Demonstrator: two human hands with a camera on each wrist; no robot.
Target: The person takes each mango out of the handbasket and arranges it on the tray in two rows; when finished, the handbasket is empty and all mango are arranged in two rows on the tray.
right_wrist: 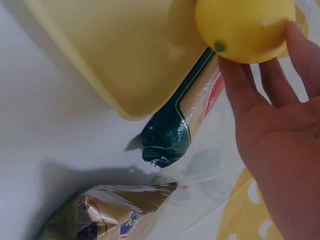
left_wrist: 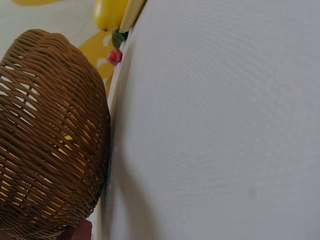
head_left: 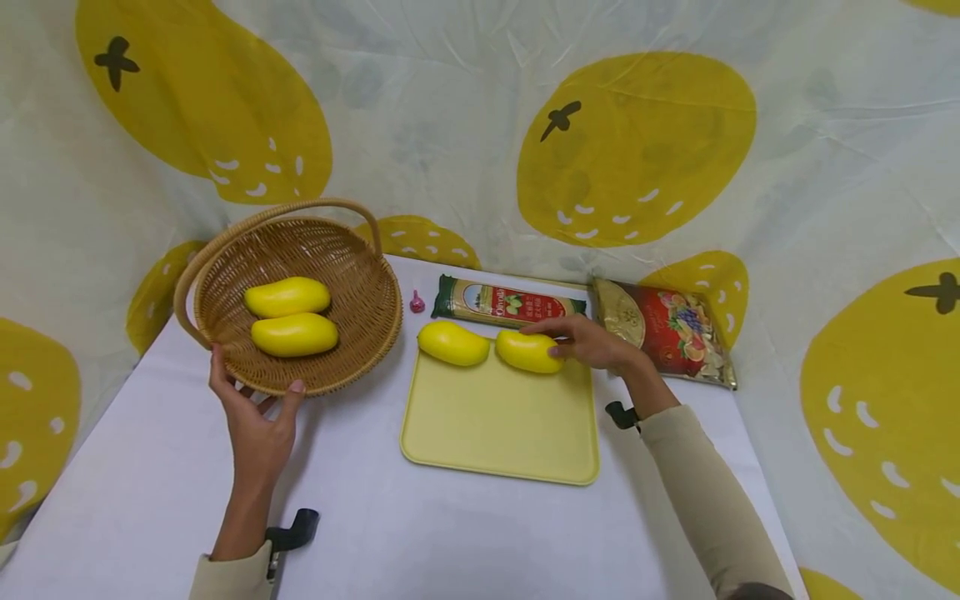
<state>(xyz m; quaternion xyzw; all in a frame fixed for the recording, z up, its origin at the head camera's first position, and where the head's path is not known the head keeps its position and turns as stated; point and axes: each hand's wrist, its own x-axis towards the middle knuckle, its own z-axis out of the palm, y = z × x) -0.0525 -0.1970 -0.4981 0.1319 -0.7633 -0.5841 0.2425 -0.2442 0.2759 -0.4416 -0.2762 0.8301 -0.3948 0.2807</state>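
My left hand [head_left: 258, 429] holds the near rim of a brown wicker basket [head_left: 365, 337] with a tall handle, its bowl tilted toward me. Inside lie two yellow mangoes, one mango [head_left: 287, 297] behind the other mango [head_left: 294, 335]. On the right, the fingers and thumb of my right hand [head_left: 588, 342] grip a third mango [head_left: 525, 352] at the far side of a pale yellow tray [head_left: 498, 425]. Another mango [head_left: 453, 343] lies beside it at the tray's far left corner. The right wrist view shows my thumb and fingertips against the held mango [right_wrist: 245, 30].
Behind the tray lies a green and red pasta packet [head_left: 502, 304]. A gold and red bag [head_left: 671, 333] sits to its right. A small pink wrapped lollipop [head_left: 417, 302] is between basket and packet. A fruit-patterned curtain [head_left: 450, 150] backs the white table [head_left: 360, 517].
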